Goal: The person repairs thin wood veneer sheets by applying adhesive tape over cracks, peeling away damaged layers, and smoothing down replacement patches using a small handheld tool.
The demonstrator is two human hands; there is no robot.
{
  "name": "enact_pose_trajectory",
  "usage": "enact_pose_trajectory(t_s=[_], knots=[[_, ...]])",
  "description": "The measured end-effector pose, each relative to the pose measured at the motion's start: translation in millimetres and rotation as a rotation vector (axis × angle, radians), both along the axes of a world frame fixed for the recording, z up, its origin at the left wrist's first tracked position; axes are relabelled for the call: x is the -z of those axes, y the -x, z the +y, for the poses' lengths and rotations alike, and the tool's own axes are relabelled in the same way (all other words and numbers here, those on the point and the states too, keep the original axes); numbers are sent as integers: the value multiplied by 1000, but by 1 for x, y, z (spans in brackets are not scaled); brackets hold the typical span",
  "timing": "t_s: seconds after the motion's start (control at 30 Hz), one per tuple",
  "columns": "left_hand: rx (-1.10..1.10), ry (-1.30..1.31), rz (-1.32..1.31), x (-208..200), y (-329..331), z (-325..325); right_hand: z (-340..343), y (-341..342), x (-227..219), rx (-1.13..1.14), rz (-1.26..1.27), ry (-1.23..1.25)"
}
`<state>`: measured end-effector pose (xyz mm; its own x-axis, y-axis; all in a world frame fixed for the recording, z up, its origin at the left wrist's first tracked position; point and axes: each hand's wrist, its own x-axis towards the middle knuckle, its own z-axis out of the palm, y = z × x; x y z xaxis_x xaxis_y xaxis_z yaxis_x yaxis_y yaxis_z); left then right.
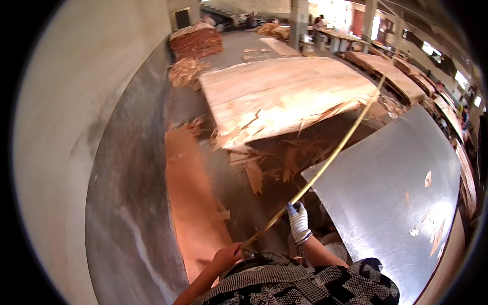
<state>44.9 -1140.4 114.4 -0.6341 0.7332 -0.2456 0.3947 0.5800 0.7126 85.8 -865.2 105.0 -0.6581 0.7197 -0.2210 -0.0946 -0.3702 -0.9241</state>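
Note:
A long, thin yellowish pole (335, 151) slants up and away to the right, over the gap in front of me. My bare left hand (226, 257) is closed around its near end, close to my body. Farther along, my right hand (299, 222), in a white knit glove with bluish fingertips, grips the same pole. Beyond the gap lies a wide stack of pale wood veneer sheets (290, 86), its near edge torn and ragged. The pole's far part crosses in front of the stack's right corner.
A grey metal-topped table (386, 168) with veneer scraps stands at right. An orange-brown sheet (193, 198) lies along the left beside the wall (66, 127). Broken veneer pieces (254, 175) litter the floor. Behind are a reddish stack (196, 43), a pillar (299, 25) and a distant person (318, 21).

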Motion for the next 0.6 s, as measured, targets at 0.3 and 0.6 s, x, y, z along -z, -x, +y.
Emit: enact_pose_trajectory(t_s=[0.3, 0.6], knots=[[34, -259, -359, -14, 210, 80, 6, 172, -23, -118, -36, -18], [-84, 9, -124, -7, 455, 57, 9, 435, 23, -451, -296, 29]])
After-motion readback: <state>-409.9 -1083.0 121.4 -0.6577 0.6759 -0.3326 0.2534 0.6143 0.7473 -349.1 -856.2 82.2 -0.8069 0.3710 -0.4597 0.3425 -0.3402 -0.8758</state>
